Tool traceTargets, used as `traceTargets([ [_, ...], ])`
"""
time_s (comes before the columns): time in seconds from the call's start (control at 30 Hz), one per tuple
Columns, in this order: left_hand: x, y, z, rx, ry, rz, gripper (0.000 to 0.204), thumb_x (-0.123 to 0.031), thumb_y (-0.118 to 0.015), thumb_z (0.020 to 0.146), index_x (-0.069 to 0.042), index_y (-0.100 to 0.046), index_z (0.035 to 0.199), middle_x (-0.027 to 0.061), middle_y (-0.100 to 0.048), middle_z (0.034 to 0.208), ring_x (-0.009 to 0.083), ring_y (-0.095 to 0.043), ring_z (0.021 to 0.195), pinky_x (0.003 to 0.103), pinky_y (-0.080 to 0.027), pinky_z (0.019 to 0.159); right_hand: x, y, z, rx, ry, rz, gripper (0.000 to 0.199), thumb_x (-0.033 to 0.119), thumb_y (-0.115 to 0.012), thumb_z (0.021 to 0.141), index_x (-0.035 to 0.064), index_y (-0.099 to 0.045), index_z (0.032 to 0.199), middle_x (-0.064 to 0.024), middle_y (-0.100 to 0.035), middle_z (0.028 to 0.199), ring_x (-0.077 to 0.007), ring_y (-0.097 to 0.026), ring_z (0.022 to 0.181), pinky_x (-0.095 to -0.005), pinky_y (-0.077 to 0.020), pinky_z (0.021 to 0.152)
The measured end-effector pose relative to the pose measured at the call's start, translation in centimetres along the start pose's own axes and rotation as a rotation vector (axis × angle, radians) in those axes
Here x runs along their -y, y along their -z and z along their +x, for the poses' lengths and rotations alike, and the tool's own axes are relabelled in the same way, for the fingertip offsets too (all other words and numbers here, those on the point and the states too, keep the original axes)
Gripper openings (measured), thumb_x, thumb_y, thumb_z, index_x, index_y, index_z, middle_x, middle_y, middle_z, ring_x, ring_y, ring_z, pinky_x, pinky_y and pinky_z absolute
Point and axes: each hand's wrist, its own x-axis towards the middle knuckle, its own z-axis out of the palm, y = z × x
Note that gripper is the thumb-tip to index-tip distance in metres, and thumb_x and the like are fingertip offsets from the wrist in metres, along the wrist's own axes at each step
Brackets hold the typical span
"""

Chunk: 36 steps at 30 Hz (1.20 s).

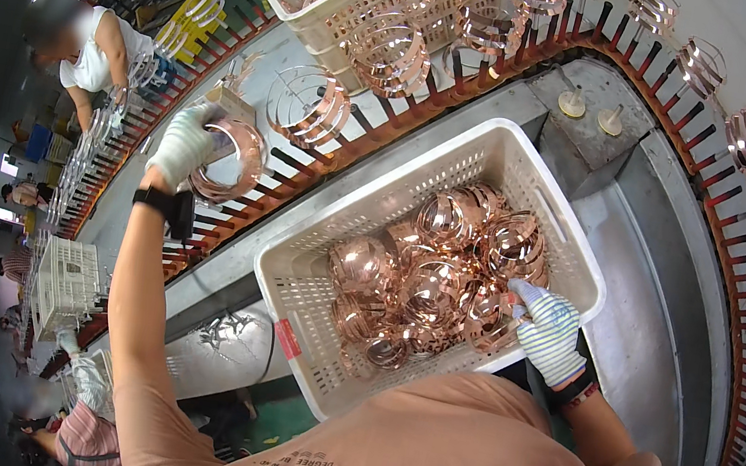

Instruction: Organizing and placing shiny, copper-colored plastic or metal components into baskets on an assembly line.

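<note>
My left hand, in a striped knit glove, reaches out to the far left with its fingers closed on the rim of a shiny copper-coloured metal ring. Part of that grip is hidden behind the glove. My right hand, also gloved, is at the right edge of a white plastic crate. Its fingers are bent onto a copper-coloured banded ring at the side of the pile. Several round frames of curved copper-coloured bands lie heaped in this crate.
A curving conveyor with dark upright pegs wraps around the work spot, with banded frames on some pegs. Beyond it stands another white crate of frames. Two small knobs sit on a metal ledge. A co-worker stands far left.
</note>
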Motion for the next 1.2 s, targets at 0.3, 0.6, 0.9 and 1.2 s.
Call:
traceTargets([
  [0.3,3.5,-1.0,4.5,-0.122,-0.013,0.437,0.032,-0.020,-0.054,0.090,0.001,-0.072,0.105,0.0248,-0.072,0.094,0.0356,-0.071,0.089,0.043,-0.055,0.076,9.2,0.0,22.7,-0.172,-0.159,1.405,0.024,0.015,-0.063,0.097,0.0024,-0.065,0.117,-0.0021,-0.070,0.104,-0.0118,-0.066,0.095,-0.0273,-0.0525,0.081],
  [0.6,13.0,-4.8,2.3,0.276,0.491,-0.540,0.040,-0.042,-0.064,0.092,-0.005,-0.071,0.108,0.0118,-0.073,0.087,0.0254,-0.067,0.074,0.038,-0.054,0.071,16.1,-8.5,38.0,0.322,-0.150,0.150,0.064,0.051,-0.066,0.082,-0.0050,-0.069,0.113,-0.0238,-0.069,0.116,-0.0403,-0.068,0.106,-0.0429,-0.0540,0.092],
  [0.9,-5.6,4.0,-8.7,-0.720,-0.090,-0.626,0.034,-0.024,-0.059,0.099,0.000,-0.063,0.122,0.0082,-0.070,0.107,0.0175,-0.069,0.090,0.030,-0.057,0.082,14.8,-5.3,30.2,-0.346,0.351,0.464,0.026,0.019,-0.063,0.084,0.0022,-0.068,0.103,-0.0136,-0.069,0.097,-0.0245,-0.066,0.088,-0.0411,-0.0519,0.084],
  [1.2,-8.3,2.7,3.8,-0.363,-0.150,-0.410,0.039,-0.007,-0.058,0.090,0.001,-0.064,0.128,0.0132,-0.075,0.100,0.0160,-0.067,0.086,0.029,-0.052,0.076,6.2,2.3,35.7,-0.552,-0.031,1.379,0.023,0.018,-0.059,0.093,0.0055,-0.072,0.108,-0.0077,-0.072,0.090,-0.0158,-0.065,0.073,-0.0303,-0.0562,0.067],
])
